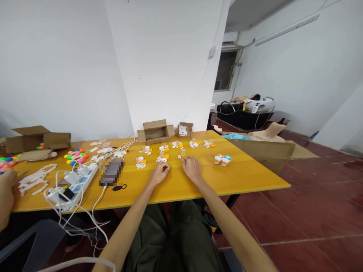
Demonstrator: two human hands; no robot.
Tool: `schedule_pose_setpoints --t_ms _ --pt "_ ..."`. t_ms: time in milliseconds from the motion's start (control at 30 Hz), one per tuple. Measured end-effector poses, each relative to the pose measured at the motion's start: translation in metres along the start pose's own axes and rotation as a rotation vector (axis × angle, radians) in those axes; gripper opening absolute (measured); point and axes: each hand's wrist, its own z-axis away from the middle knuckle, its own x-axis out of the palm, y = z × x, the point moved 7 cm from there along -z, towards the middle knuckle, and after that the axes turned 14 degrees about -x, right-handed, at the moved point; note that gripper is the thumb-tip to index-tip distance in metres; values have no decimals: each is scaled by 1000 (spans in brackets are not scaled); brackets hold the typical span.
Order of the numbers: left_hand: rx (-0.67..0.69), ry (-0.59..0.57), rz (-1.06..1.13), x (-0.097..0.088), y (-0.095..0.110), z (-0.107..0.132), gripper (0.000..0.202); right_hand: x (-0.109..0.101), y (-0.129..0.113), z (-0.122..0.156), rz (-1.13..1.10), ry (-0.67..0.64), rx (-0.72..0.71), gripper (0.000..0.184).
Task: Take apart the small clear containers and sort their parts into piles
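On the wooden table (238, 173), my left hand (160, 172) is curled closed, with thumb and fingertips together. Anything inside it is too small to make out. Just beyond it lie small white pieces (159, 159), a yellow lid (166, 156) and a clear cup (162, 154). My right hand (192, 167) has its fingers bent down and drawn together at the tabletop; what they hold, if anything, is hidden. A clear small cup (183, 152) stands right behind its fingertips, with a few white pieces (179, 156) beside them.
Several similar sets of cups, lids and pieces (193, 143) form a row behind. Lidded cups (222, 160) cluster at right. Leftward are a phone (111, 172), a power strip (81, 185) with cables, and another person's arm (6, 196). Cardboard boxes (155, 132) line the wall.
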Motion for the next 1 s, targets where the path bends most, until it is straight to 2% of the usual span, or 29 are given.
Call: schedule_pose_setpoints --t_ms 200,467,633,800,1000 --pt "-4 -7 -16 0 2 -1 14 1 -1 -1 -11 12 -3 22" --pt "-12 -7 -36 0 1 0 16 -1 3 9 -1 -14 91 26" --pt "-11 -5 -44 -1 3 0 16 3 4 7 -2 -28 94 24" --pt "-5 -1 -47 -1 4 -1 15 2 1 3 -7 -23 20 24" --pt "-3 -3 -51 -1 4 -1 16 -1 -23 3 -20 -47 -191 26"
